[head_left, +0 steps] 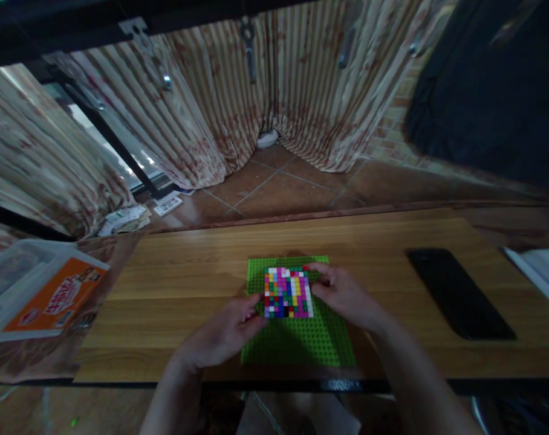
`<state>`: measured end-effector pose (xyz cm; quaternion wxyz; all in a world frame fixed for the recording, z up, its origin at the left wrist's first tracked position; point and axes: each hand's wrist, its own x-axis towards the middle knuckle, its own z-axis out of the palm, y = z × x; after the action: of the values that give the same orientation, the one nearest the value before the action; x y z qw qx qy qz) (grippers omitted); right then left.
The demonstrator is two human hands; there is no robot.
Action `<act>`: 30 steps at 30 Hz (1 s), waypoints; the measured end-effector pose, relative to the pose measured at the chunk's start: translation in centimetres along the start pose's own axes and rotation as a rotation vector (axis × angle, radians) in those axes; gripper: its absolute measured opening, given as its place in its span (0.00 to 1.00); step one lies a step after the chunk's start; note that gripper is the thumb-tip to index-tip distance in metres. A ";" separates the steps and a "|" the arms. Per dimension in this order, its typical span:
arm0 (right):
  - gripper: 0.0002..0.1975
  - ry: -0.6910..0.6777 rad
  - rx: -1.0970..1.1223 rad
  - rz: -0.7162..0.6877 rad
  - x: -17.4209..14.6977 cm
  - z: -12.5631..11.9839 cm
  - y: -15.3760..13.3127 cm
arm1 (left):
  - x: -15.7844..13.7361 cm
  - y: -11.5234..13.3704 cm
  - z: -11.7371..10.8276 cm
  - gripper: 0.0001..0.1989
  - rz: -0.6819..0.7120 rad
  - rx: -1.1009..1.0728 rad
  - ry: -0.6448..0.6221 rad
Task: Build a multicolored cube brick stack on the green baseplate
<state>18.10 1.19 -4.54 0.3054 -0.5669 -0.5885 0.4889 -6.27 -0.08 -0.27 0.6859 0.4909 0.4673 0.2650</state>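
A mosaic of small coloured toy bricks (281,293) covers part of a green studded baseplate (302,344) on the wooden table. The bricks are white, pink, purple, blue, yellow, red and green, with an uneven top row. My left hand (229,326) is beside the mosaic's left edge, thumb and fingers apart, fingertips at or very near the bricks. At the upper right corner, the outstretched index finger of my right hand (340,293) reaches a small red brick (305,267). The right thumb lies lower, separate from that finger, by the mosaic's right edge.
A black phone-like slab (458,293) lies on the table (175,278) at right, with white paper (540,275) beyond it. Left of the table stands a clear plastic box (16,266) with an orange label. Striped curtains (224,103) hang behind the tiled floor.
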 end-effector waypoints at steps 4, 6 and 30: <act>0.18 0.101 -0.067 -0.007 0.3 -1.1 0.6 | 1.3 -0.6 1.2 0.06 0.034 0.025 0.078; 0.16 0.123 -0.063 0.004 0.1 -1.6 0.5 | 2.1 -0.9 1.7 0.04 0.054 0.054 0.132; 0.12 -0.012 -0.124 -0.164 -1.4 -1.0 -2.5 | 5.2 1.7 -2.4 0.08 0.059 -0.580 0.472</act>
<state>18.31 0.37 -1.63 0.3052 -0.5319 -0.6637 0.4283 -6.03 5.86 -0.85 0.6619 0.2149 0.5036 0.5119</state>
